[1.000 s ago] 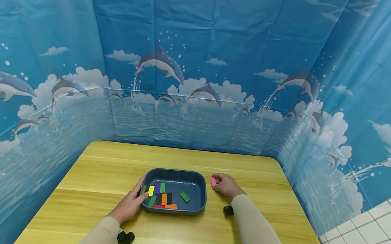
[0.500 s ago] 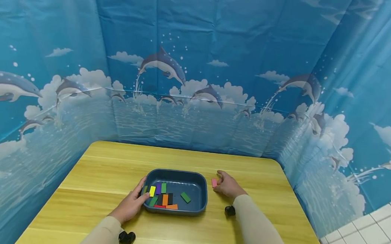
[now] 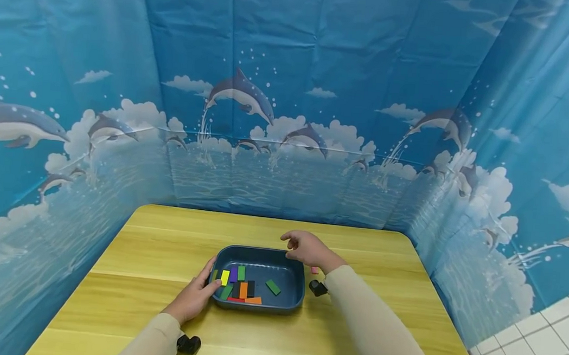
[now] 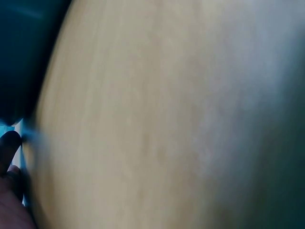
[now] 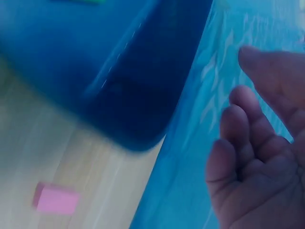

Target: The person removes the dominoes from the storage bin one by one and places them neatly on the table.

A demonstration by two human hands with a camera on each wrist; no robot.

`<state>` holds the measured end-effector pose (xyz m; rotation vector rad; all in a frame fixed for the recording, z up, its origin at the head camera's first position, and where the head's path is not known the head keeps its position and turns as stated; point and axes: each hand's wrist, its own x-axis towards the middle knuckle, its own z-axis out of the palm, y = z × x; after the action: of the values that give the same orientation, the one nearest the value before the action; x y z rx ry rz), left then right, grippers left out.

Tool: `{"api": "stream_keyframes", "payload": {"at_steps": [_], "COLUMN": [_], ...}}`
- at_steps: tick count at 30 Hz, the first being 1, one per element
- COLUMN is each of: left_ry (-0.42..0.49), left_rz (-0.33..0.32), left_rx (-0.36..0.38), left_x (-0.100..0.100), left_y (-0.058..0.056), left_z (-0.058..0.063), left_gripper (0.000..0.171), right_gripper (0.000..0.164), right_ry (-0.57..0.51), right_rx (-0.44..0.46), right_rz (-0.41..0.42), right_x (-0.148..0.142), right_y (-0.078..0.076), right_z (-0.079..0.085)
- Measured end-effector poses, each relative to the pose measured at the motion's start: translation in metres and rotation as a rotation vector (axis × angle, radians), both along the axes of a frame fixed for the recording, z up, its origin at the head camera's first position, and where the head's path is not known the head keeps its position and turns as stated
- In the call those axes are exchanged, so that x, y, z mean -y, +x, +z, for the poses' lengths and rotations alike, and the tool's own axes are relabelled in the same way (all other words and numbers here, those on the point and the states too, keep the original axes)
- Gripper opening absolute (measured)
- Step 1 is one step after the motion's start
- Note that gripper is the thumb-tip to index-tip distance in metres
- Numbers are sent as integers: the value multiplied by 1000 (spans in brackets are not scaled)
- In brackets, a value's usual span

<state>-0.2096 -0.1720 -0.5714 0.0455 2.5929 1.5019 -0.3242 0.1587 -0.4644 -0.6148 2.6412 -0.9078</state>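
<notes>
On the table sits a dark blue plastic bin with several coloured rectangular blocks inside, mostly gathered at its left; one green block lies apart. My left hand grips the bin's left wall, thumb over the rim and fingers outside. Above the bin's back right corner is my right hand, fingers loosely bent with nothing in them. A pink block lies on the table right of the bin, partly hidden by the right forearm. The right wrist view shows this pink block apart from the bin.
A yellow wood-grain table with rounded far corners carries the bin. Blue dolphin-print curtains surround its back and sides. White tiles show at the lower right. Black wrist cameras hang under both forearms.
The right hand has let go of the pink block, leaving it on the table, and moved left to above the bin's back right corner. The left hand stays on the bin.
</notes>
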Motion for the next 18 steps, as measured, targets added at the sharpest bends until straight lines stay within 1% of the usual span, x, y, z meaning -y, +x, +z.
{"api": "stream_keyframes", "payload": {"at_steps": [4, 8, 11, 14, 18], "left_ry": [11, 14, 14, 16, 14], "left_rz": [3, 5, 3, 1, 3], "left_rx": [-4, -6, -5, -7, -12], "left_x": [-1, -1, -2, -2, -1], "left_y": [0, 2, 3, 3, 2], "left_z": [0, 1, 0, -1, -3], "left_gripper": [70, 69, 69, 68, 68], "right_gripper": [49, 50, 50, 49, 51], "right_ry": [42, 107, 146, 168, 189], "right_rx": [53, 107, 122, 128, 126], "right_rz": [119, 187, 204, 203, 194], "right_x": [21, 33, 36, 36, 36], "right_y": [3, 4, 5, 6, 8], "right_z": [3, -6, -15, -23, -29]}}
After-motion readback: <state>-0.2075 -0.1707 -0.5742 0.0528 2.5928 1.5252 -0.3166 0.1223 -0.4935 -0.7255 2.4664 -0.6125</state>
